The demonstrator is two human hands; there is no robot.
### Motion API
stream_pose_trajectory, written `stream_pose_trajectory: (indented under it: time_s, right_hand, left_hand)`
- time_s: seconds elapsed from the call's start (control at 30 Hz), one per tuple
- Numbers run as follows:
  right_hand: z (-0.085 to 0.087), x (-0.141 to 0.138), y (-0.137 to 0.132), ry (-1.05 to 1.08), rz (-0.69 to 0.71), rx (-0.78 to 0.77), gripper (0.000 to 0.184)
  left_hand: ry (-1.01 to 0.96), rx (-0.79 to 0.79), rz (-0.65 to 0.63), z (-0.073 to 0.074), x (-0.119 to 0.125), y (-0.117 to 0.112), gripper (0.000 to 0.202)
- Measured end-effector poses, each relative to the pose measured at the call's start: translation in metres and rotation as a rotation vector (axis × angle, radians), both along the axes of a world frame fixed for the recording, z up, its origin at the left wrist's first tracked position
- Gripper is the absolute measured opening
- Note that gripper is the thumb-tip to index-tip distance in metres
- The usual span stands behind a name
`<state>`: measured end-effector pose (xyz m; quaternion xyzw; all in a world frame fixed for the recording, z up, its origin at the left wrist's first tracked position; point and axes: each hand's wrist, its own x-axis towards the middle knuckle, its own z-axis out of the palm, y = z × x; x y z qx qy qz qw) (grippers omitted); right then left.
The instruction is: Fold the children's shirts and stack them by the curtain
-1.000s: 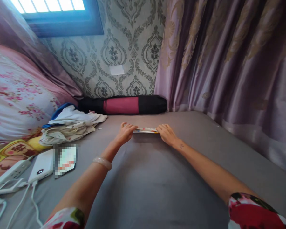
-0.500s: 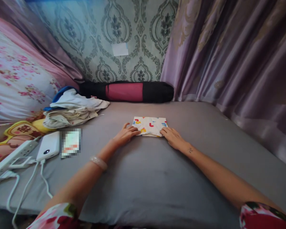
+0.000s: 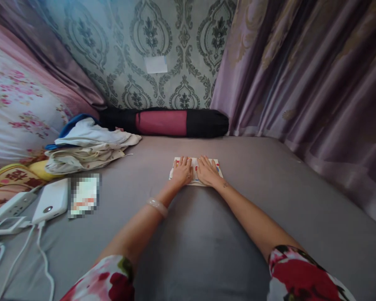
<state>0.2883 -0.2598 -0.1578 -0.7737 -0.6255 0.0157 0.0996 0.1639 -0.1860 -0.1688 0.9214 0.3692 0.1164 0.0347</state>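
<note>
Along the grey bed's (image 3: 188,238) far edge, a black-and-red bag (image 3: 161,123) is lying. Short of that edge, a folded patterned cloth (image 3: 194,164) is lying flat; the left hand (image 3: 182,170) and right hand (image 3: 207,170) are resting on it, fingers outstretched, gripping nothing.

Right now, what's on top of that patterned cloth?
The left hand and right hand lie on the cloth. It shows between and around them; what they cover is hidden.

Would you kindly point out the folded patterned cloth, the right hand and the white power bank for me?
Folded patterned cloth (image 3: 194,164): head view, on its exposed middle strip.
Right hand (image 3: 208,172): head view, on its back.
White power bank (image 3: 52,198): head view, on its upper face.
</note>
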Motion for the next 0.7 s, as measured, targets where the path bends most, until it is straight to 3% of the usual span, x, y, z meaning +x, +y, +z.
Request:
stream_pose_trajectory:
  time_s: [0.33,0.7]
  right_hand:
    - [-0.023,0.004,0.011,-0.026,0.004,-0.015,0.058]
    - [-0.022,0.008,0.018,0.027,0.001,-0.078,0.057]
  left_hand:
    - [0.044,0.055,-0.098,-0.025,0.011,0.016,0.054]
    - [0.082,-0.051,-0.091,-0.017,0.013,0.018,0.051]
